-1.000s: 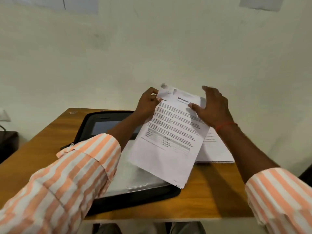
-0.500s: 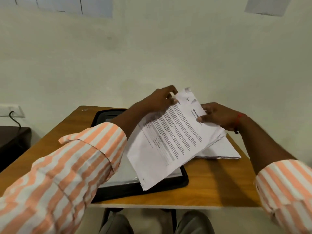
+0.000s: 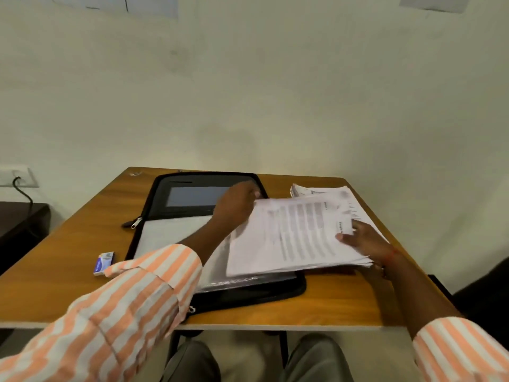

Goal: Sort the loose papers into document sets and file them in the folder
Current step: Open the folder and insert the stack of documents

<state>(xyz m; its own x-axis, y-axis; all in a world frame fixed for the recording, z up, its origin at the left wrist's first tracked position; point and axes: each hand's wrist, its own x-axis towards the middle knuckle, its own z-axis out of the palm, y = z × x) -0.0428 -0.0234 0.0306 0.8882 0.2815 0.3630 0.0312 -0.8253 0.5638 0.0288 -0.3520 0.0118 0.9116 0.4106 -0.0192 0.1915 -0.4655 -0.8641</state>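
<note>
White printed paper sheaf (image 3: 292, 238) above black zip folder (image 3: 203, 183), left hand (image 3: 235, 206) pinching at ten o'clock, right hand (image 3: 367, 244) pinching at three

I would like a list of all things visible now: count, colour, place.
table: one, brown wood, by the wall.
folder: one, black, open on the table.
held papers: one sheaf, white, over the folder.
paper stack: one, white, table's far right.
small box: one, blue-white, left of folder.
wall socket: one, white, far left.
left hand: one, gripping held papers' far left corner.
right hand: one, holding their right edge.
</note>
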